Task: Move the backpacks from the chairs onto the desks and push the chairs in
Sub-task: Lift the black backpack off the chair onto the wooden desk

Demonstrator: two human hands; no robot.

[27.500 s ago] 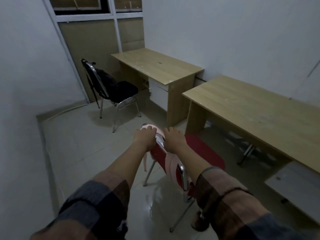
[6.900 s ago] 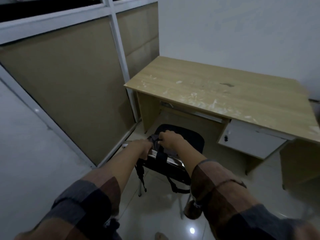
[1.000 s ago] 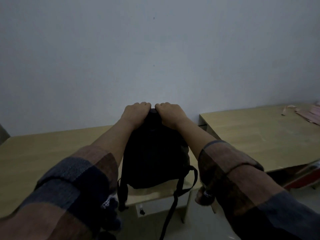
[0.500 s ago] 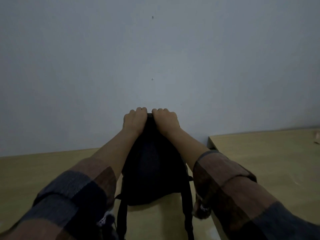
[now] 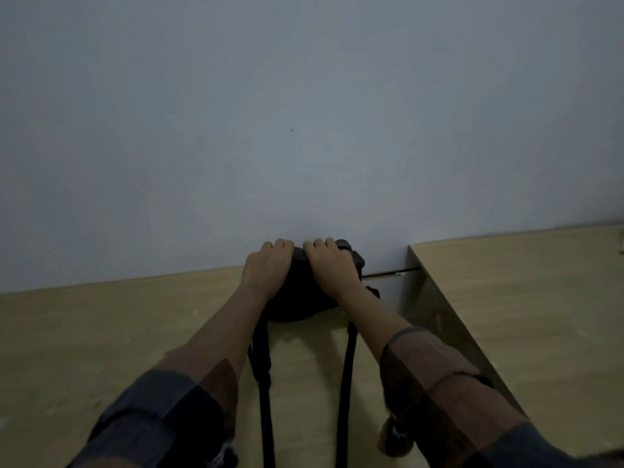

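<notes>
the black backpack [image 5: 297,298] is seated on the wooden bench [image 5: 118,332], at the far edge of the top, close against the grey wall [image 5: 304,113]. whether the pack touches the wall cannot be told. the upper part of the pack is gripped by both hands. the left hand [image 5: 268,266] is placed on the left of the top edge, with the fingers curled over it. the right hand [image 5: 329,263] is placed just beside it on the right, with the fingers likewise curled over the top. the two hands are set close together but a narrow gap is seen between them. two dark shoulder straps [image 5: 346,383] are laid from the base of the pack toward the near edge of the bench, running between the forearms. both forearms are covered from mid-length by rolled plaid sleeves [image 5: 435,376]. a second bench [image 5: 540,298] is positioned to the right, separated from the first by a dark gap.
</notes>
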